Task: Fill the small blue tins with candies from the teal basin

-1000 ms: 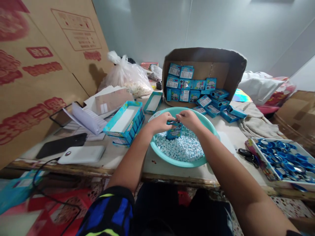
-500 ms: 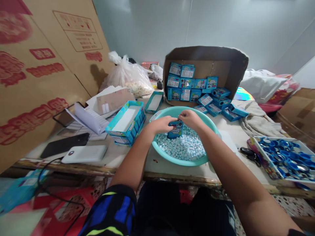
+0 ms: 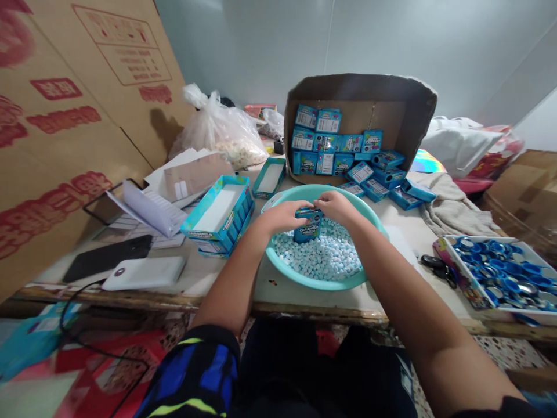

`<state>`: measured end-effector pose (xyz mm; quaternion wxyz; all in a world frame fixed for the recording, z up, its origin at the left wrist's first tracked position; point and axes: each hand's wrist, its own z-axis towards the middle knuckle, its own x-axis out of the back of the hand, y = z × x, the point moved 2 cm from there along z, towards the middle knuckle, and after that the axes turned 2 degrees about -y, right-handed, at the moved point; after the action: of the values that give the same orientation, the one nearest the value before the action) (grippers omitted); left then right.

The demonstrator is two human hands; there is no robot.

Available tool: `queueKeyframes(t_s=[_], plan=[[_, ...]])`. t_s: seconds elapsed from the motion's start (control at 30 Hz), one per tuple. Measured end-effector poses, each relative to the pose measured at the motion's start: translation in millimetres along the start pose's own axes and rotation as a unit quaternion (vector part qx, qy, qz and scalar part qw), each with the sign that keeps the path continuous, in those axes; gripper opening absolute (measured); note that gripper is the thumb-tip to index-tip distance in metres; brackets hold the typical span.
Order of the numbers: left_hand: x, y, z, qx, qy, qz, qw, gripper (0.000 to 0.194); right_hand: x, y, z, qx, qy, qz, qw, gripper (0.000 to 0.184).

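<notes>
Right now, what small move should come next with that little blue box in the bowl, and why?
I'd probably have the right grip press gently along the top of the small blue box: its fingertips are there, while the left grip holds the box upright among the pale pieces in the bowl. Fingers partly hide the top; whether it's shut, I cannot tell.
</notes>
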<state>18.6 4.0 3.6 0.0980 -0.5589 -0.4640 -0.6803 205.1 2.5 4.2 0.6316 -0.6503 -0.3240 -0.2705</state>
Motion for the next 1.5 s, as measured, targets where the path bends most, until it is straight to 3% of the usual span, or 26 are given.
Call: queueKeyframes(t_s=[0.33,0.8,1.5], plan=[[-4.4,-9.1,7.0,0.002,-0.042,0.028,0.999,0.055,0.2,5.9,2.8,0.009,-0.002,0.036,0.999,0.024],[-2.4,-2.9,4.0,0.008,-0.034,0.013,0.999,0.055,-2.2,2.7,2.3,-0.015,-0.041,-0.006,0.999,0.021],[-2.8,-0.8,-2.7,0.005,-0.044,0.061,0.997,0.068,-9.2,2.0,1.5,0.040,-0.034,-0.014,0.999,0.024]])
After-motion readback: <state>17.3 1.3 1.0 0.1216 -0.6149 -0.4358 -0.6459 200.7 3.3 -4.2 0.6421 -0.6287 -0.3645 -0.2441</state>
